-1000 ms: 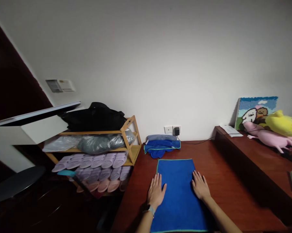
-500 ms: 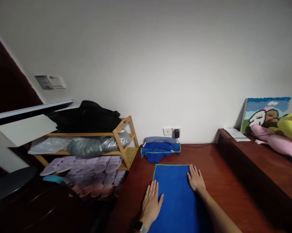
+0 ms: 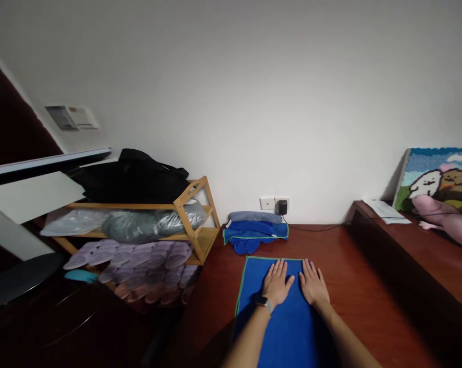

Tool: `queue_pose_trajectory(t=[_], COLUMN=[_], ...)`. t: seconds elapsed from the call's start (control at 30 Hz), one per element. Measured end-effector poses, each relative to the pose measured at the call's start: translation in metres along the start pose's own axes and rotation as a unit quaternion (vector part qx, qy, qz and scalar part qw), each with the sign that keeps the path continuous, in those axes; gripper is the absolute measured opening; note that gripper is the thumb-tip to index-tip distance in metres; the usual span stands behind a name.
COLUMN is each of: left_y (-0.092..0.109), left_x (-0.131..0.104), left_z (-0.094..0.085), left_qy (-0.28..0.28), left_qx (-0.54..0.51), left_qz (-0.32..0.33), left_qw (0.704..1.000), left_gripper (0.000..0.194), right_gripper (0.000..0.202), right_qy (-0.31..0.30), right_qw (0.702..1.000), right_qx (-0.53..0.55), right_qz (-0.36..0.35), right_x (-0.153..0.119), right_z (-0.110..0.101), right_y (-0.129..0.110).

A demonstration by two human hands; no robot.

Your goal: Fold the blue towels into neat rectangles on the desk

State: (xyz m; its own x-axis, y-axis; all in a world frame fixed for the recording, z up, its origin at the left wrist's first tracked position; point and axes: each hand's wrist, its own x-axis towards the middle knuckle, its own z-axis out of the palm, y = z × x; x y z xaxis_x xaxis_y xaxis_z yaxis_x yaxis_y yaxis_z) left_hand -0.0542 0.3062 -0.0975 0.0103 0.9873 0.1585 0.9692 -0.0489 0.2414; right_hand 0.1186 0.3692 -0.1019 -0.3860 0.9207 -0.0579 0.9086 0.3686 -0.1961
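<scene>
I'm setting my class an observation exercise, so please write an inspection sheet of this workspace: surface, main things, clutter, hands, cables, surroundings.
Surface: red-brown wooden tabletop; no spill seen.
Main things: blue green-edged cloth, spread out, near end out of view.
Clutter: loosely folded blue cloths and a gray cloth by the wall.
Hands: left hand palm down on the spread cloth; right hand palm down at its right edge.
Cables: thin black cable from black plug adapter, running rightward.
Surroundings: wooden rack left; pink plush toy right.

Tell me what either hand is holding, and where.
Nothing is held: the left hand and right hand lie flat near the far edge of the blue cloth.
</scene>
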Motion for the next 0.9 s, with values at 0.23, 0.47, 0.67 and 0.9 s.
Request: queue_pose_trajectory(t=[0.23,0.47,0.67,0.9], left_y=[-0.098,-0.116,-0.086,0.031], left_x=[-0.036,-0.039,-0.031,-0.012], left_z=[-0.042,-0.043,-0.049,-0.003], left_qy=[-0.01,-0.003,0.041,0.007], left_qx=[0.052,0.067,0.066,-0.018], left_qz=[-0.128,-0.128,-0.097,0.045], left_qw=[0.99,0.989,0.992,0.999], left_gripper=[0.075,0.076,0.071,0.07], right_gripper=[0.069,0.068,0.068,0.068], right_qy=[0.006,0.001,-0.002,-0.002], right_qw=[1.0,1.0,1.0,1.0], right_qx=[0.002,0.005,0.008,0.001], right_qz=[0.01,0.016,0.013,-0.01], right_x=[0.0,0.0,0.001,0.0], right_z=[0.002,0.001,-0.001,0.002], right_y=[-0.001,-0.002,-0.003,0.003])
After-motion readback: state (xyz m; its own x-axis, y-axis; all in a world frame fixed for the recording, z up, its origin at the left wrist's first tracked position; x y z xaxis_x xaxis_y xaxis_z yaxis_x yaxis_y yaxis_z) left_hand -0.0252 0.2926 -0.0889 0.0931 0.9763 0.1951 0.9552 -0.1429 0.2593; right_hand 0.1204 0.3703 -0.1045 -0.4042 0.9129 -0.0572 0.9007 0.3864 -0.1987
